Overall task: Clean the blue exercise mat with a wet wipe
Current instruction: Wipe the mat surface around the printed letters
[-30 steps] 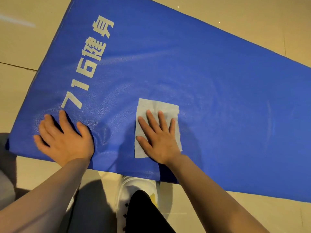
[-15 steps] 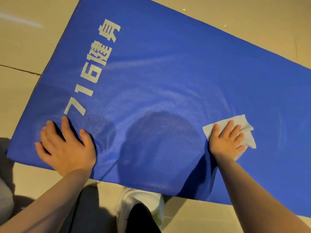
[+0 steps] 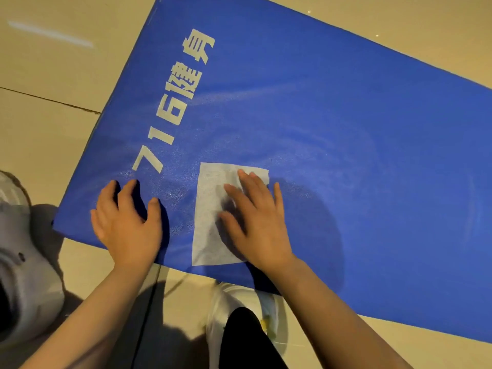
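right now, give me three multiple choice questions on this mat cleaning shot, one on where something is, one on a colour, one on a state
1. Where does the wet wipe lie?
A. on the floor beside the mat
B. on the blue mat, near its near edge
C. draped over the shoe

2. What colour is the lettering printed on the mat?
A. white
B. red
C. black

3. How does the right hand meet the wipe?
A. it pinches a corner and lifts it
B. it hovers clear of it
C. it lies flat on it with fingers spread

Answers: 1 B, blue surface shows all round the wipe. 2 A, the characters are pale white on blue. 3 C, straight fingers lie across the flat sheet.
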A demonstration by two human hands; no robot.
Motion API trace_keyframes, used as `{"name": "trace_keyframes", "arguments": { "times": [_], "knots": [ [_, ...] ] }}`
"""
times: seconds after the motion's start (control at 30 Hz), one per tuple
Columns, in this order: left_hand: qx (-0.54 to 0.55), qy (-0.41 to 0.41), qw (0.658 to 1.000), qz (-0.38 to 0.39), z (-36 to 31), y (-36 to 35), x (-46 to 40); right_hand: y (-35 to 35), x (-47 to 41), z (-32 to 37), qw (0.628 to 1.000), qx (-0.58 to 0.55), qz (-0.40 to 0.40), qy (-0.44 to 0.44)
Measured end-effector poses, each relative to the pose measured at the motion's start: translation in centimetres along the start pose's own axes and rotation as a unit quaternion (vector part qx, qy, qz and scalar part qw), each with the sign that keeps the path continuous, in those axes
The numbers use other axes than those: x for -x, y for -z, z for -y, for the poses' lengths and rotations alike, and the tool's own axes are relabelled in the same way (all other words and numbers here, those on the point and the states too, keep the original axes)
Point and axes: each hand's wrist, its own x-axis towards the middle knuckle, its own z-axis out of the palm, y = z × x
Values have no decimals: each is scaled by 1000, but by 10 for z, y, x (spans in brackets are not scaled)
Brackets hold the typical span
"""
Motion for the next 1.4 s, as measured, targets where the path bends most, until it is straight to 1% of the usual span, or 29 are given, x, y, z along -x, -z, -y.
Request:
{"name": "trace_keyframes", "arguments": {
  "times": [0.03, 0.1, 0.17, 0.2, 0.23, 0.27, 0.37, 0.47, 0.63, 0.7, 0.77, 0.8, 0.87, 0.9, 0.93, 0.97, 1.07, 1.17, 1.27, 1.3, 1.33, 1.4],
  "knots": [
    [-7, -44, 999, -7, -4, 4, 1, 7, 0, -9, 998, -18, -32, -44],
    [-25, -177, 984, -5, -22, 4, 9, 14, 10, -36, 987, -24, -73, -142],
    [-42, -321, 946, 36, -51, -9, 25, 10, 28, -58, 975, 20, -74, -208],
    [-52, -378, 922, 66, -64, -20, 35, 6, 36, -66, 973, 45, -63, -216],
    [-73, -418, 901, 95, -75, -33, 44, 3, 41, -71, 973, 62, -57, -215],
    [-101, -435, 886, 121, -81, -46, 51, 1, 42, -72, 973, 67, -58, -214],
    [-177, -424, 869, 184, -80, -67, 50, 1, 40, -70, 974, 65, -58, -210],
    [-190, -440, 849, 223, -63, -64, 48, -1, 41, -74, 975, 61, -63, -206],
    [-183, -507, 814, 216, -23, -28, 54, -6, 41, -75, 974, 67, -83, -202],
    [-172, -517, 808, 222, -19, -27, 51, -7, 42, -77, 972, 76, -92, -204],
    [-166, -530, 799, 232, -28, -37, 37, -8, 40, -78, 972, 87, -96, -196],
    [-167, -545, 787, 234, -36, -48, 25, -8, 40, -78, 972, 93, -96, -194],
    [-186, -572, 767, 224, -60, -73, -6, -8, 39, -79, 972, 103, -98, -188],
    [-201, -576, 763, 214, -76, -86, -25, -9, 40, -79, 972, 106, -100, -184],
    [-212, -572, 764, 209, -96, -98, -45, -9, 40, -80, 972, 106, -102, -183],
    [-216, -556, 774, 212, -117, -106, -65, -8, 40, -80, 972, 106, -103, -181],
    [-242, -488, 811, 212, -168, -122, -123, -9, 40, -81, 973, 111, -103, -176],
    [-239, -410, 856, 205, -190, -123, -173, -10, 42, -80, 972, 118, -102, -176],
    [-222, -386, 873, 200, -164, -104, -200, -9, 42, -81, 972, 120, -104, -173],
    [-211, -375, 883, 187, -150, -95, -205, -8, 43, -81, 972, 120, -107, -172],
    [-201, -352, 899, 166, -135, -86, -210, -8, 43, -80, 972, 120, -107, -170],
    [-199, -278, 931, 129, -110, -69, -219, -8, 42, -79, 973, 117, -108, -169]
  ]
}}
